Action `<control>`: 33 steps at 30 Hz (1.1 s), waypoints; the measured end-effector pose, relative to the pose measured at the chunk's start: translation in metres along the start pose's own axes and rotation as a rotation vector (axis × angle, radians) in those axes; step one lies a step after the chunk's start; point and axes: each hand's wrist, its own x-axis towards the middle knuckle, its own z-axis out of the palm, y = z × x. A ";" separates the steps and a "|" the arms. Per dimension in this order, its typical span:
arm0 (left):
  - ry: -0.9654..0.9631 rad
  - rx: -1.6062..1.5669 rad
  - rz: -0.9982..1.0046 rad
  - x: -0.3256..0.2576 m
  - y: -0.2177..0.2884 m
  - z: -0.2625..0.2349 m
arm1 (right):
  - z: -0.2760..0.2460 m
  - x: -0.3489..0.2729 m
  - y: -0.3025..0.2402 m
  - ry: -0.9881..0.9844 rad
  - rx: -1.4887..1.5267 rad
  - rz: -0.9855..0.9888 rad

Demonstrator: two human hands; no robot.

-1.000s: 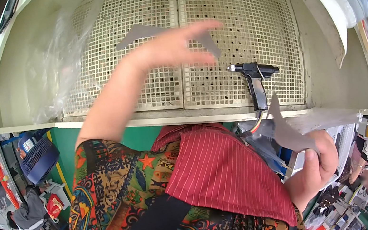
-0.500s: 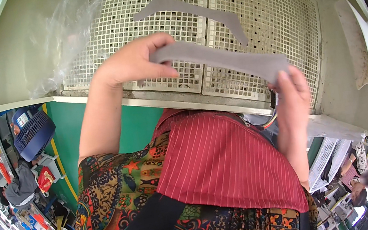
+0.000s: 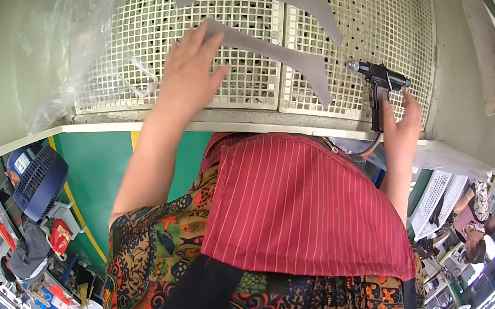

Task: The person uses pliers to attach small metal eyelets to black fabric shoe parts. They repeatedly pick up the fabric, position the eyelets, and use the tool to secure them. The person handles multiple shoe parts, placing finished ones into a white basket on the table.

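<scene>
Worn on the head, left of a side-by-side pair, looking steeply down and forward over the chest onto a perforated cream grid in a boxed work bay. Close in: red striped apron filling the lower middle, left hand and right hand within arm's reach near the centre. Wide fisheye, bending the bay's front edge and squeezing floor and neighbouring benches into the dark rim. Only one view supplied, so no overlap to compare

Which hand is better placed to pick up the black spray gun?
Right. The right hand is already at the grip of the black pistol-shaped spray gun, while the left hand lies flat on the nearer grey curved cut piece on the grid.
</scene>
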 end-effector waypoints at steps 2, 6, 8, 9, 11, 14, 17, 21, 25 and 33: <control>-0.008 0.068 -0.023 -0.009 0.007 0.013 | 0.008 -0.002 0.003 -0.275 0.148 0.247; 0.036 0.043 -0.041 -0.012 0.010 0.017 | 0.029 0.005 0.031 -0.493 0.619 0.612; 0.045 0.048 -0.061 -0.013 0.009 0.014 | 0.032 0.008 0.033 -0.562 0.978 0.771; 0.045 0.043 -0.066 -0.013 0.009 0.015 | 0.029 0.009 0.036 -0.599 1.047 0.812; 0.056 0.050 -0.091 -0.014 0.006 0.013 | 0.025 0.015 0.042 -0.677 1.181 0.897; 0.087 0.038 -0.117 -0.016 0.001 0.012 | 0.011 0.020 0.024 -0.635 1.419 0.716; 0.131 -0.024 -0.149 -0.025 0.004 0.012 | -0.020 0.040 -0.025 -0.747 1.548 0.468; 0.141 -0.076 -0.143 -0.043 0.004 0.003 | -0.038 0.071 -0.074 -0.736 1.237 0.334; 0.131 -0.110 -0.192 -0.054 0.003 0.004 | -0.043 0.096 -0.131 -0.629 1.007 0.120; 0.121 -0.111 -0.191 -0.050 0.003 0.008 | -0.007 0.121 -0.182 -0.537 0.748 -0.102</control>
